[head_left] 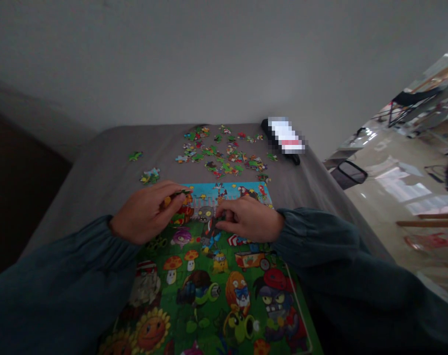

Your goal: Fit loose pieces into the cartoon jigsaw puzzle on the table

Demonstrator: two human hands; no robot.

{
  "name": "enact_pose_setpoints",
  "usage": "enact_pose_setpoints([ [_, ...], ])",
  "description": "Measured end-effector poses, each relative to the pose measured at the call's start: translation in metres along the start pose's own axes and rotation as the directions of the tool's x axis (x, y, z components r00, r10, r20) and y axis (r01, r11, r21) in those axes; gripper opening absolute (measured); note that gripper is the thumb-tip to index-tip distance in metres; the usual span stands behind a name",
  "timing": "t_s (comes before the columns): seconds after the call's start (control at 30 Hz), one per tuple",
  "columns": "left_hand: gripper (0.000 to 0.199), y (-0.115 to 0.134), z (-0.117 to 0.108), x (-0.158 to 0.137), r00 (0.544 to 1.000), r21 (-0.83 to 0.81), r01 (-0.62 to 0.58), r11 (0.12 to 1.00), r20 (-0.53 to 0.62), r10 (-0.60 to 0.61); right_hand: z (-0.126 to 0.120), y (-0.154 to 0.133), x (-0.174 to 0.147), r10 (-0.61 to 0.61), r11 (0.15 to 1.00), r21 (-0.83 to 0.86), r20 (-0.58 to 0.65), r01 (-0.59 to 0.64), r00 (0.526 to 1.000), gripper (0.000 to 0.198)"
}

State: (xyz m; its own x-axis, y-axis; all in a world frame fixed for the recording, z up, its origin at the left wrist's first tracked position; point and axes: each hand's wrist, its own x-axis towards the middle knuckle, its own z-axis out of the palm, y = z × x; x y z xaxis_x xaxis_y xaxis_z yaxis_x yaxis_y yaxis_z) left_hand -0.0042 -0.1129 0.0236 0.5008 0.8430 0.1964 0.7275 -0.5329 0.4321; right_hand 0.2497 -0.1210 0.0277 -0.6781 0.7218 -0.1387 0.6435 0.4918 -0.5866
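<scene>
A cartoon jigsaw puzzle [209, 266] on a green board lies in front of me, with zombies, sunflowers and mushrooms printed on it. Over its upper left part, my left hand [148, 209] is closed, with a small dark green puzzle piece [185, 192] between thumb and fingers. My right hand [248, 218] is at the upper middle, fingers curled and pinched close to the grey zombie's head. Whatever those right fingertips hold, if anything, is hidden. Both forearms cover parts of the puzzle's sides.
Many loose puzzle pieces [227, 153] are scattered on the grey cloth [160, 143] beyond the board. A few more pieces [150, 176] lie at the left. A lit phone [286, 135] rests at the back right. Behind stands a plain wall [194, 59].
</scene>
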Motion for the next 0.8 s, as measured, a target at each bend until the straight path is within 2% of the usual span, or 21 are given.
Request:
enact_pose_setpoints([
  [0.2,0.038,0.012,0.001,0.000,0.992,-0.271,0.087,0.958,0.116,-0.058,0.002,0.000,0.001,0.006,1.000,0.008,-0.003,-0.006,1.000,0.019],
  [0.33,0.038,0.013,0.006,-0.001,0.986,-0.337,0.123,0.933,0.145,-0.078,0.003,0.002,0.002,-0.027,1.000,-0.014,-0.037,0.026,0.999,0.015],
  [0.43,0.037,0.010,0.008,-0.001,0.985,-0.351,0.142,0.925,0.144,-0.096,0.002,0.002,0.004,-0.076,0.996,-0.043,-0.019,0.075,0.997,0.014],
  [0.5,0.036,0.008,0.010,0.000,0.991,-0.312,0.102,0.945,0.117,-0.068,0.000,0.000,0.005,-0.091,0.993,-0.073,0.013,0.092,0.996,0.013],
  [0.6,0.034,0.006,0.015,-0.001,0.995,-0.186,-0.042,0.982,0.082,0.058,-0.002,-0.005,0.005,-0.075,0.989,-0.125,0.042,0.080,0.996,0.013],
  [0.7,0.034,0.003,0.023,-0.003,0.981,-0.077,-0.156,0.985,0.103,0.164,-0.002,-0.006,0.005,-0.062,0.985,-0.160,0.058,0.071,0.996,0.016],
  [0.8,0.034,-0.002,0.028,-0.004,0.970,-0.037,-0.219,0.975,0.095,0.222,0.001,-0.005,0.007,-0.068,0.978,-0.192,0.059,0.078,0.996,0.018],
])
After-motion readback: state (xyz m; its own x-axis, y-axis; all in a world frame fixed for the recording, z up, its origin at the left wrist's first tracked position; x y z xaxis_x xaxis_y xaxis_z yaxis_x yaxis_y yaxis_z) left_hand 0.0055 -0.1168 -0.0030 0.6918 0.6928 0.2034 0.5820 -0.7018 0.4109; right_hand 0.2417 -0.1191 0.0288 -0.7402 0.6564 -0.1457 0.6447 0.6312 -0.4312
